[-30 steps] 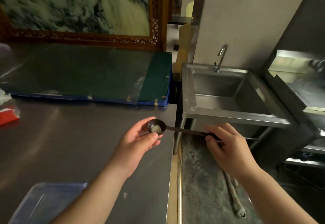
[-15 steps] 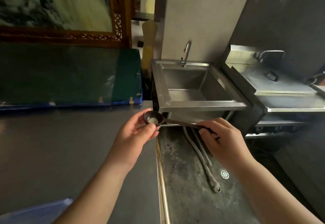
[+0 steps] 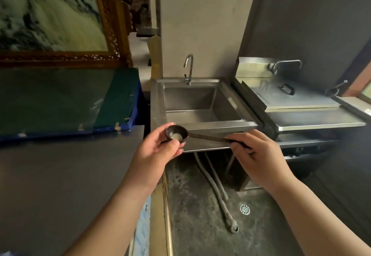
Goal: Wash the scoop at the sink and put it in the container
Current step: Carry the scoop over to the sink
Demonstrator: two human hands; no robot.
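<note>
Dark and glossy, the scoop (image 3: 176,133) is held level in front of the near rim of the sink (image 3: 202,124), its round bowl to the left and its ribbed handle running right; a small pale patch of residue or liquid sits in the bottom of the bowl. The left hand (image 3: 156,153) cups the bowl from below and from the near side, its fingers (image 3: 160,133) curled round the far-left edge and the thumb pressed under the bowl's near rim. The right hand (image 3: 259,157) grips the handle's far-right end, fingers closed over it so that the tip is hidden. Both forearms reach in from the near edge of the view. The steel sink basin lies just beyond the scoop, looking dry, with a curved tap (image 3: 188,69) standing upright at the middle of its far rim. To the right of the sink a second steel unit carries a flat lid with a dark handle (image 3: 287,89). To the left, a grey steel worktop (image 3: 60,175) stretches away to a green sheet edged in blue (image 3: 118,99), with a framed picture (image 3: 50,14) on the wall behind. Below the hands, two pale hoses (image 3: 216,191) trail from under the sink across the stained floor, ending near a round drain grate (image 3: 245,209).
</note>
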